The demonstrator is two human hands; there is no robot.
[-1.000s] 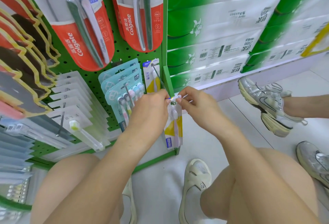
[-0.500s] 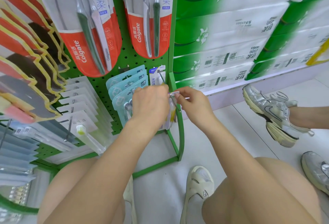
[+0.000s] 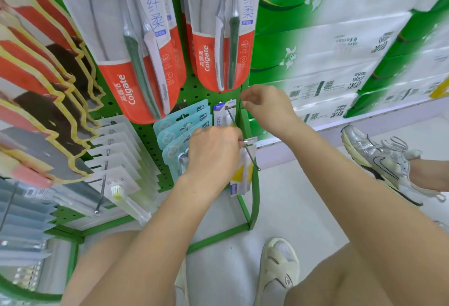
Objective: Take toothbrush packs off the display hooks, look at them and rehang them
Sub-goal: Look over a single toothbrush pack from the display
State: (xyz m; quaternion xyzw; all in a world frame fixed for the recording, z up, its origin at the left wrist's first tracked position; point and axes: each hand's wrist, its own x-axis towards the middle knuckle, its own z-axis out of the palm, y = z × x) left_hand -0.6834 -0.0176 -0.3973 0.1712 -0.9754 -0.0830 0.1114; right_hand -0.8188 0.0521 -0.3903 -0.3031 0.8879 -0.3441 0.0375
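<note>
Yellow-white toothbrush pack (image 3: 243, 172) — on hook (image 3: 252, 157) | left hand (image 3: 213, 152) pinches top

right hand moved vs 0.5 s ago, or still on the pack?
Yes. The right hand has let go of the yellow toothbrush pack and lifted toward the base of the hook, at the pegboard. The left hand still holds the pack.
</note>
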